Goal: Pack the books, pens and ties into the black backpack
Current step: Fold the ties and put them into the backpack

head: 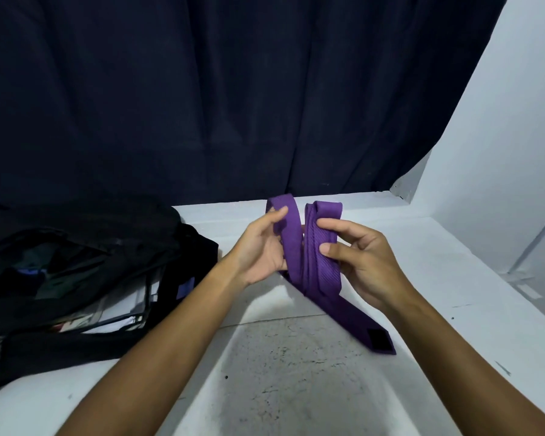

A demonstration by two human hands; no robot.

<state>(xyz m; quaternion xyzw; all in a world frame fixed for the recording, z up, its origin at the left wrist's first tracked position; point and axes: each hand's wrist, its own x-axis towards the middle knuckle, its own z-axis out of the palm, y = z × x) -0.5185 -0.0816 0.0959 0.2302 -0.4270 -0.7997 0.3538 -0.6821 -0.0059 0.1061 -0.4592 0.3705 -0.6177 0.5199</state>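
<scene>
A purple tie (320,262) is folded into upright loops between both hands above the white table (296,388). My left hand (258,247) grips the left loop, thumb on top. My right hand (362,262) pinches the right folded bundle with thumb and fingers. The tie's tail runs down to the table and ends at a black label near the lower right. The black backpack (85,278) lies open at the left, with books and dark items visible inside.
A dark curtain (233,89) hangs behind the table. A white wall (501,152) rises at the right, and the table's right edge drops off beside it. Bare tabletop lies in front of me.
</scene>
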